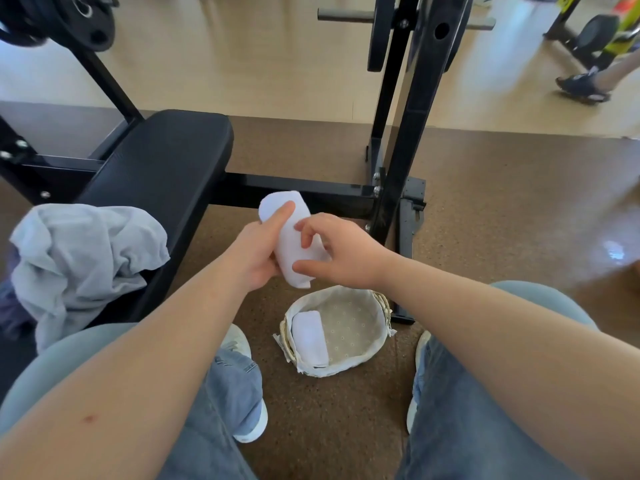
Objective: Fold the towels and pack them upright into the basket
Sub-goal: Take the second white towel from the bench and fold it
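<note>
On the brown gym floor the basket (383,306) has 1 packed towel (310,337) against its left wall, and above the basket the left hand (256,252) grips the folded towel (281,206) while the right hand (346,254) pinches its side, so any slackening could let it unfold

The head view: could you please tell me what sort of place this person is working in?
Most likely a gym: a black padded weight bench on the left, black round weight plates at the upper left, and a black steel rack upright ahead.
</note>
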`<state>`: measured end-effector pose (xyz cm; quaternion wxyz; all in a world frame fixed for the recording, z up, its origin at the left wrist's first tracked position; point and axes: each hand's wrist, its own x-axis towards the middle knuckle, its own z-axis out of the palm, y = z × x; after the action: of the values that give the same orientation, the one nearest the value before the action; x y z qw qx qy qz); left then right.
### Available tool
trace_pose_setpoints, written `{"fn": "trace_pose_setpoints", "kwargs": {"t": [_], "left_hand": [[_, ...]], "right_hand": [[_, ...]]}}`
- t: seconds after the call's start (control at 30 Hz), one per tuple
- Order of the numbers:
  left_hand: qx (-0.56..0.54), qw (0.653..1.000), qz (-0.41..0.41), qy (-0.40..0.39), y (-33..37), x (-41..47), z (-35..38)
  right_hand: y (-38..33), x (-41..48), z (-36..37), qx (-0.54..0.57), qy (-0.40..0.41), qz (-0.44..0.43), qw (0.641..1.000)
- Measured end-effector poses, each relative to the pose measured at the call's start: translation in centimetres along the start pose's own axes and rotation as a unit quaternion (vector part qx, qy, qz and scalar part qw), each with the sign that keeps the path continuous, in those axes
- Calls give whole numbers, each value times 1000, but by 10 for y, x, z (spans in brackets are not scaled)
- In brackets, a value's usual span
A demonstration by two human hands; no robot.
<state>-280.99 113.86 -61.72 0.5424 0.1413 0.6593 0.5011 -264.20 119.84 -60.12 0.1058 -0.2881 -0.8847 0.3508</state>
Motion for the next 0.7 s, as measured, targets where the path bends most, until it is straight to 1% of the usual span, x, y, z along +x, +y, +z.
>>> {"fn": "trace_pose_setpoints", "kwargs": {"t": [0.03, 0.1, 0.2, 0.23, 0.3, 0.4, 0.5, 0.6, 0.67, 0.7], "left_hand": [[12, 1000, -4, 13, -2, 2, -1], [17, 1000, 4, 15, -5, 2, -1], [-3, 999, 30, -17, -5, 3, 3], [-11, 999, 39, -30, -5, 4, 4], [-13, 997, 56, -47, -5, 6, 6], [-15, 995, 73, -62, -4, 10, 9], [-3, 996, 72, -57, -2, 15, 13], [-31, 998, 32, -32, -4, 28, 19], [-75, 997, -20, -21, -14, 39, 23], [-80, 996, -44, -19, -21, 46, 26]], "right_hand": [[0, 2, 1, 18, 4, 1, 1000], [1, 8, 1, 48, 23, 17, 998], [5, 18, 1, 60, 64, 81, 993], [7, 21, 1, 74, 65, 109, 989], [12, 25, -1, 106, 39, 147, 983], [18, 28, -8, 162, -6, 176, 971], [28, 32, -8, 251, -13, 208, 945], [42, 35, -1, 336, -2, 245, 909], [50, 35, 5, 388, -16, 274, 880], [55, 33, 9, 398, -32, 287, 871]]}}
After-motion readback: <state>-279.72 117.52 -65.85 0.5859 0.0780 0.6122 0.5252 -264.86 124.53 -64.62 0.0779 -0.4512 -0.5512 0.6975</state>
